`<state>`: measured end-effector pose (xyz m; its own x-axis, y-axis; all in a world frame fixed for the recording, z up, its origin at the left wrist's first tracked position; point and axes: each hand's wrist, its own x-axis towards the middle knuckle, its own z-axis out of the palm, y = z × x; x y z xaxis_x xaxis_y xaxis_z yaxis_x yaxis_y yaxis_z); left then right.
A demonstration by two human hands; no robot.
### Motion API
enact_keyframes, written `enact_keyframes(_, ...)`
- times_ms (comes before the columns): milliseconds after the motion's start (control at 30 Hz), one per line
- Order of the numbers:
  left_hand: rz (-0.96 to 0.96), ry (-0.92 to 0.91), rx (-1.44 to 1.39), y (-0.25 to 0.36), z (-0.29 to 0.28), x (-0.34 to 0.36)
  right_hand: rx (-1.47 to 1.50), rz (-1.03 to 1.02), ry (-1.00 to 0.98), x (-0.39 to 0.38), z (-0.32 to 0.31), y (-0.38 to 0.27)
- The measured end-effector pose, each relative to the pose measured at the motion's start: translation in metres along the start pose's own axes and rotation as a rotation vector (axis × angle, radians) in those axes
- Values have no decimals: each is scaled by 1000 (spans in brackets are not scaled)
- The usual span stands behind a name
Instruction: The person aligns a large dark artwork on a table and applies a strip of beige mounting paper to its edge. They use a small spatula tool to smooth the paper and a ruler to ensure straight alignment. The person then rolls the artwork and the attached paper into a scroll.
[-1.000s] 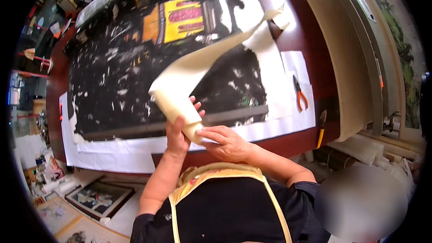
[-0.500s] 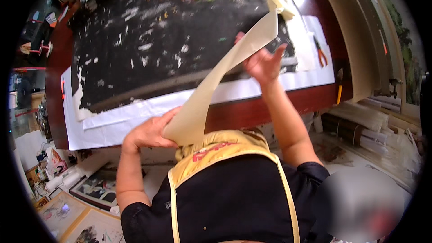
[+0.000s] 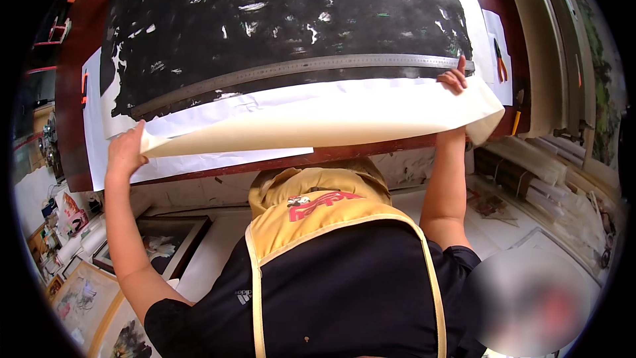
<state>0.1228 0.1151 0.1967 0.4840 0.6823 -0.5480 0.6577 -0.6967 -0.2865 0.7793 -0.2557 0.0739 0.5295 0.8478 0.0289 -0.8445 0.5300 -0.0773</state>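
A long cream paper strip (image 3: 318,126) stretches level across the table's near side, curling at its right end. My left hand (image 3: 124,151) grips its left end, thumb and fingers closed on the edge. My right hand (image 3: 454,79) holds the strip near its right end; the fingers come over the top edge while the strip covers the palm and wrist. Just beyond the strip, a steel ruler (image 3: 298,66) lies along the near part of a black sheet (image 3: 218,46) flecked with white. White paper (image 3: 225,161) lies under the strip.
Pliers (image 3: 499,61) with orange-red handles rest on paper at the right, near a yellow-handled tool (image 3: 516,123). An orange-red item (image 3: 84,87) lies at the left. The dark red table edge (image 3: 371,148) runs before me; clear-wrapped rolls (image 3: 550,189) are stacked below right.
The strip has swung from a twisted diagonal to lying across the near side. My hands have moved apart, the left outward and the right outward. The whole ruler now shows.
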Motion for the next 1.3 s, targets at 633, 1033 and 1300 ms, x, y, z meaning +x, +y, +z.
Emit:
enact_keyframes(633,233,416,-573,234,9,35,-394,-286,469,-69,-43,-36)
enact_keyframes(1033,279,359,-635,220,9,67,-1093,-283,822,-72,-13,-158)
enact_keyframes(1300,253,238,-1091,198,-6,75,-1581,-105,768,-65,-1,-206)
